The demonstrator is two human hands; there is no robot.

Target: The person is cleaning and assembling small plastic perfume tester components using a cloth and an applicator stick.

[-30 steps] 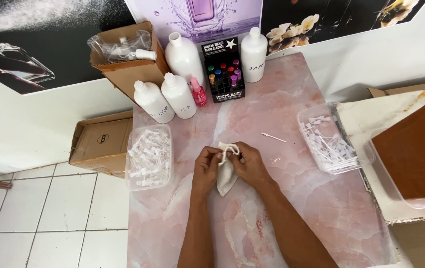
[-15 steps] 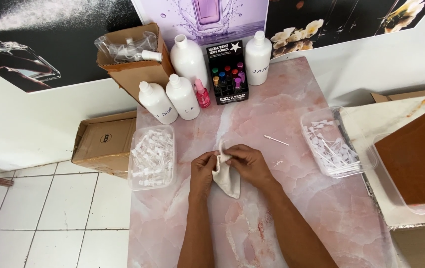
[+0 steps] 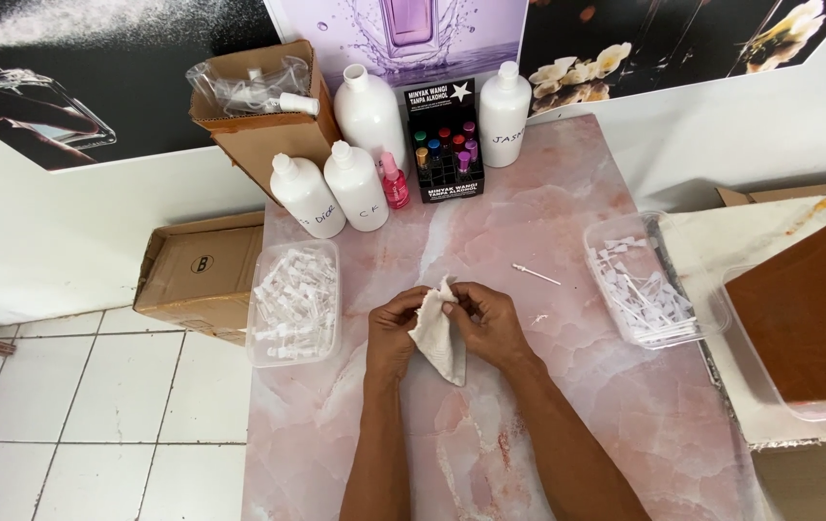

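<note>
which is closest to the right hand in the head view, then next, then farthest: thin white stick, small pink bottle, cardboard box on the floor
From the right hand:
1. thin white stick, just beyond it, to its right.
2. small pink bottle, farther back, among white bottles.
3. cardboard box, off the table, far left.

Bare pink tabletop (image 3: 567, 193) between flanking trays (image 3: 295, 304) (image 3: 647, 280); bottles (image 3: 355, 183) behind.

Bright, even light; sharp, soft shadows.
</note>
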